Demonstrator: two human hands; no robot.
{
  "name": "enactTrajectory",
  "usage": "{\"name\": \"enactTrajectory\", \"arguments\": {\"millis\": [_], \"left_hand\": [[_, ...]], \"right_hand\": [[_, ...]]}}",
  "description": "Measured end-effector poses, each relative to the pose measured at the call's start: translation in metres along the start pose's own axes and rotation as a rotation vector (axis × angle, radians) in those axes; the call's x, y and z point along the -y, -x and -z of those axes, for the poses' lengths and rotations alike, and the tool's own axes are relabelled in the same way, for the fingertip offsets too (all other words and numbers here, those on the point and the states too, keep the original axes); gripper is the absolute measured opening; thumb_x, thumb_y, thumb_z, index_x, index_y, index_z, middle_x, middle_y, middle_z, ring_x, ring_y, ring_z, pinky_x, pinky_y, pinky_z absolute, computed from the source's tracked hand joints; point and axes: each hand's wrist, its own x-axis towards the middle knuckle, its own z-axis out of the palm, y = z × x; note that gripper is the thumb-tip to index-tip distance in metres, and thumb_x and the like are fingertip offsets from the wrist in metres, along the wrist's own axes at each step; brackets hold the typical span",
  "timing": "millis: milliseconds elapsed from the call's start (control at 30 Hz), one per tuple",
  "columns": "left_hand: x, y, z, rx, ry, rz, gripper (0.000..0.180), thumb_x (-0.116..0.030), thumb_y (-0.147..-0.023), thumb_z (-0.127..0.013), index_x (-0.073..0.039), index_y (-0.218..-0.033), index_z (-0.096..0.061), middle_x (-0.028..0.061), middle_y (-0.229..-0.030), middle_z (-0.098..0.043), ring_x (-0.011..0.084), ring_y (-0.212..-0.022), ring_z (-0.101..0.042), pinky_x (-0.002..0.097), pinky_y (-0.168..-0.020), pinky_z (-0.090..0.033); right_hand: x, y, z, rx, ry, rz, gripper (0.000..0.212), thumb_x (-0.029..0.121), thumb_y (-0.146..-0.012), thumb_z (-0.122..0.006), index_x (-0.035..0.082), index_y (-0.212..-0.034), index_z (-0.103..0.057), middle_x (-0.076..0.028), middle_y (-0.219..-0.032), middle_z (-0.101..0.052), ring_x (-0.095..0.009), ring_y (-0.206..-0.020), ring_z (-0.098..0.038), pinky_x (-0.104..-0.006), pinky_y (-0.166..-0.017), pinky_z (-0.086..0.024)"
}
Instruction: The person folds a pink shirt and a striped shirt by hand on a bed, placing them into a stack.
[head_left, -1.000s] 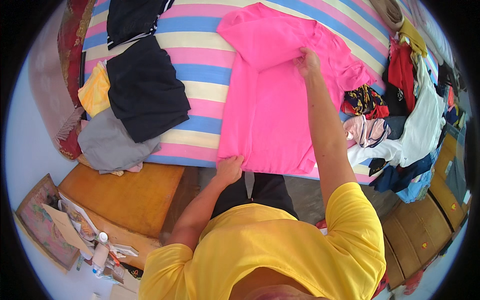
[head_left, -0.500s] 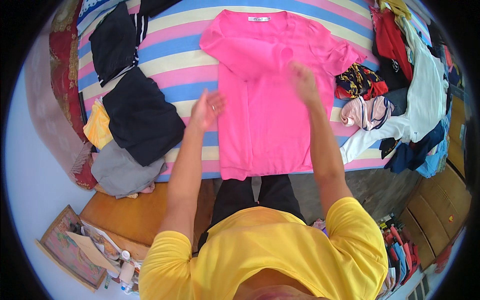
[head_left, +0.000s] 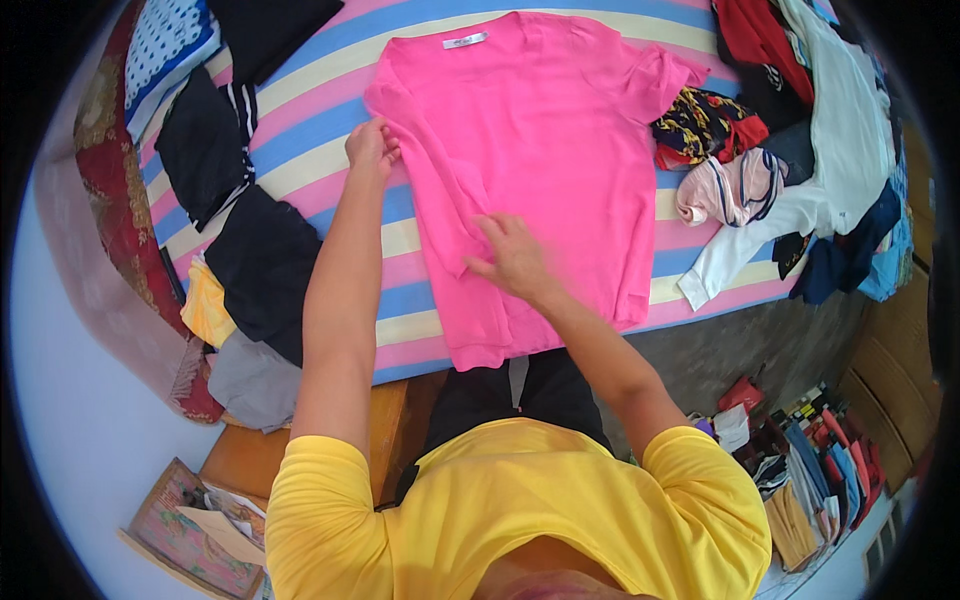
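While left hand (head_left: 372,146) pinches pink shirt (head_left: 545,150) sleeve, arm outstretched; right hand (head_left: 512,258) flat on shirt, grip wide

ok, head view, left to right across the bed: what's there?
Black garments → left hand pinching the pink shirt's edge → pink shirt with right hand flat on it → patterned red-black cloth → white garment.
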Motion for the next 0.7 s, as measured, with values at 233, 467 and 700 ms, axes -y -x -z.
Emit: {"name": "enactTrajectory", "arguments": {"millis": [233,467,700], "left_hand": [[-0.008,-0.018,-0.010,-0.100,-0.256,-0.116,0.022,-0.022,-0.078,-0.063,-0.004,-0.070,-0.052,0.0039,-0.056,-0.048,0.0135,-0.040,-0.042,0.0303,-0.031,-0.028],[-0.023,0.012,-0.022,-0.134,-0.091,-0.146,0.021,-0.021,-0.077,-0.064,-0.003,-0.074,-0.054,0.0043,-0.056,-0.050,0.0140,-0.041,-0.045,0.0312,-0.031,-0.030],[-0.027,-0.006,0.004,-0.145,-0.403,-0.027,0.010,-0.012,-0.077,-0.056,-0.005,-0.073,-0.052,0.0046,-0.056,-0.049,0.0155,-0.039,-0.044,0.0323,-0.032,-0.036]], "right_hand": [[0.007,-0.013,-0.062,0.088,0.115,-0.162,0.036,0.027,-0.070,-0.065,0.008,-0.098,-0.056,-0.012,-0.090,-0.055,-0.026,-0.086,-0.053,-0.0401,-0.068,-0.043],[-0.016,-0.007,-0.038,-0.062,-0.392,-0.348,0.035,0.034,-0.066,-0.065,0.006,-0.085,-0.057,-0.014,-0.081,-0.056,-0.032,-0.079,-0.054,-0.0438,-0.065,-0.042],[0.024,-0.005,-0.046,-0.063,0.060,-0.141,0.030,0.029,-0.066,-0.066,0.007,-0.085,-0.057,-0.013,-0.093,-0.053,-0.029,-0.087,-0.051,-0.0415,-0.065,-0.040]]}}
